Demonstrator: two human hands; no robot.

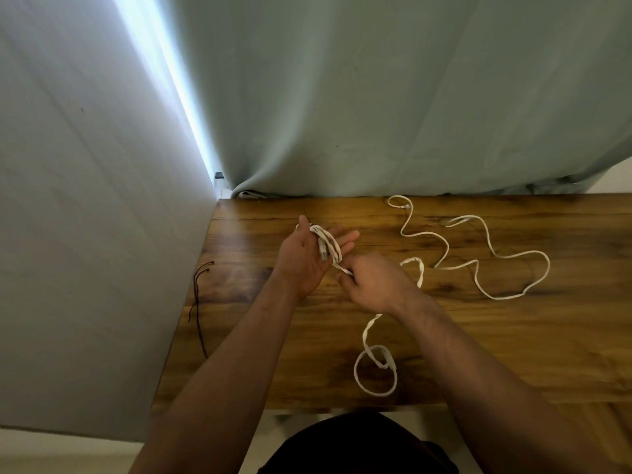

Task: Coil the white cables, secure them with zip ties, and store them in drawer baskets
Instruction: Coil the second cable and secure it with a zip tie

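I see the left hand [309,258] raised over the far left part of the desk [513,354], palm turned up, thumb pointing away from me and fingers stretched out straight. A flat white cable [330,244] is wound in several turns across that palm, between thumb and fingers, with a grey plug end lying against the palm. The left hand grips nothing; it only carries the turns.

The right hand [372,285] sits just beside the heel of the left, back of the hand toward me, fingers curled in, pinching the same cable where it leaves the coil. From there the cable arcs out to the right of the knuckles, passes under the right wrist and runs toward the near edge, where it ends in a loose loop lying on the wood.

A second cable [489,241], thinner and also white, snakes untidily across the far right part of the desk, apart from both hands. A few dark zip ties [200,292] lie at the left edge, some hanging over it. A grey-green curtain [376,97] hangs behind the far edge.
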